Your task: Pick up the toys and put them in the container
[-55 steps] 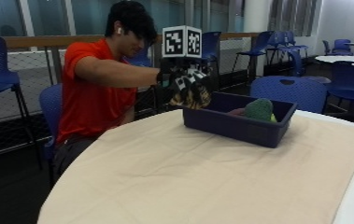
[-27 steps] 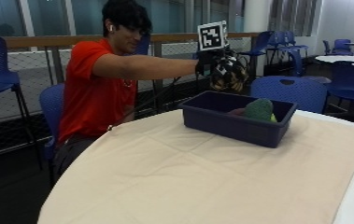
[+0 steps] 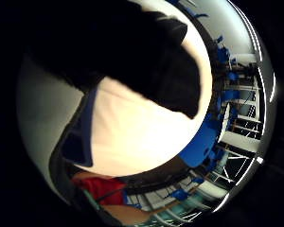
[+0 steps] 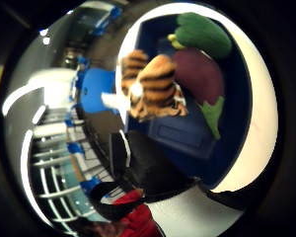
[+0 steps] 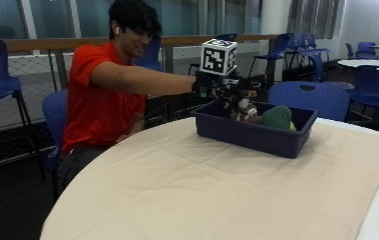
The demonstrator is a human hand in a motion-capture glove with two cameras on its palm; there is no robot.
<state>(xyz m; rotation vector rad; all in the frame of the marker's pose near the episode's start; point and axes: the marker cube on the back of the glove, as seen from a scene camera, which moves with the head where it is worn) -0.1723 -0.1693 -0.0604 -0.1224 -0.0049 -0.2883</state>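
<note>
A round table under a beige cloth stands among blue chairs; at its two o'clock, the gloved right hand hovers over the blue bin, fingers curled on a striped tiger toy hanging above it, a purple toy and a green toy inside

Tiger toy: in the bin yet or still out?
Not yet resting inside: the tiger toy hangs from the gloved right hand over the blue bin's near end.
</note>
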